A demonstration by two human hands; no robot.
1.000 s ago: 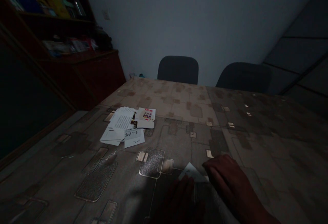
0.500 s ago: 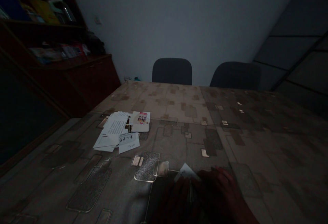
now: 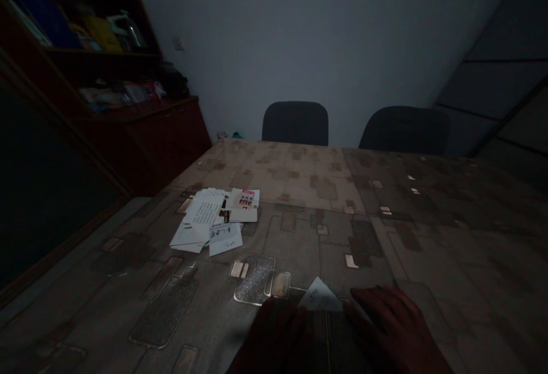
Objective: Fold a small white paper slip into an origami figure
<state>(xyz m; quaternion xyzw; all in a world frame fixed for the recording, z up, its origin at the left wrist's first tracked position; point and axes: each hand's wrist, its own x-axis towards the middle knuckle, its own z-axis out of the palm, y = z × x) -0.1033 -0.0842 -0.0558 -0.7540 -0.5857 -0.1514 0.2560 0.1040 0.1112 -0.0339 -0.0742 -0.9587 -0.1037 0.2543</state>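
A small white piece of paper (image 3: 321, 296), triangular in shape with faint dark marks on it, lies on the patterned tablecloth near the bottom of the view. My left hand (image 3: 276, 334) rests by its left corner, thumb close to the edge and fingers apart. At the right corner is my right hand (image 3: 387, 320), its thumb nearest the paper and its fingers stretched forward, spaced from the thumb. Deep shadow covers both hands, so I cannot tell how firmly either touches the paper.
A loose pile of printed white cards (image 3: 205, 220) lies to the left on the tablecloth (image 3: 299, 174). Two dark chairs (image 3: 295, 123) stand behind the far table edge. A reddish cabinet (image 3: 166, 134) with loaded shelves is at the left.
My hands have moved apart, from on top of the paper to either side of it, so more of the triangle shows. The view has shifted slightly left.
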